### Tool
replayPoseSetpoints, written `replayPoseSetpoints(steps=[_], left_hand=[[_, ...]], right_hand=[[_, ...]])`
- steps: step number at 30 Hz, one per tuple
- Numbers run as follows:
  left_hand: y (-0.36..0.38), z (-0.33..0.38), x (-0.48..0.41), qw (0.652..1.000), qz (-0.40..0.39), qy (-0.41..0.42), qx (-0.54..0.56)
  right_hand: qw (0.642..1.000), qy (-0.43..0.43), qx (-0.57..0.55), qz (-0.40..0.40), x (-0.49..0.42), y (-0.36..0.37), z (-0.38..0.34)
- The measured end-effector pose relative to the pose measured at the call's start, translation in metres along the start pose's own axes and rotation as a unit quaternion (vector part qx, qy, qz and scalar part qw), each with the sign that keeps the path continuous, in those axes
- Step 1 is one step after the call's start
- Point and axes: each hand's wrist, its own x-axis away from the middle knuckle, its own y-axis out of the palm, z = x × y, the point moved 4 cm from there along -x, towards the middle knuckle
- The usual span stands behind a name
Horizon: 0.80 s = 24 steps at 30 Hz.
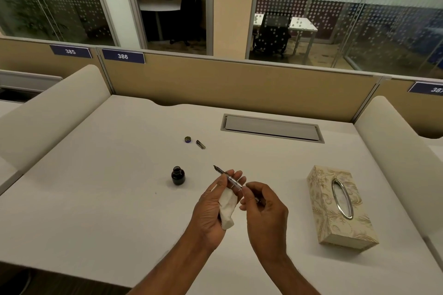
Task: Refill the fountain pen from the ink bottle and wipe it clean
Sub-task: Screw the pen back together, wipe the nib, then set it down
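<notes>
The left hand (pixel 209 211) and right hand (pixel 265 209) are bare, as are both forearms (uncovered right down to the view's lower edge).

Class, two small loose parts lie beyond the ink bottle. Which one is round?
The bottle cap, on the left; the pen piece beside it is a slim tube.

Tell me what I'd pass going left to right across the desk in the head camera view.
ink bottle → bottle cap → loose pen part → left hand holding a tissue → right hand → tissue box. The fountain pen bridges both hands, so it has no clear place.
</notes>
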Motion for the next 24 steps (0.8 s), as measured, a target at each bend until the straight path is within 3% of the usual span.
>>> replayPoseSetpoints(steps=[12, 24], left_hand=[[-0.013, -0.001, -0.017, 1.000, 0.002, -0.007, 0.031], [-0.018, -0.004, -0.016, 0.997, 0.020, 0.014, 0.078]], right_hand=[[1.000, 0.010, -0.002, -0.014, 0.002, 0.001, 0.003], [0.999, -0.033, 0.034, -0.024, 0.007, 0.000, -0.001]])
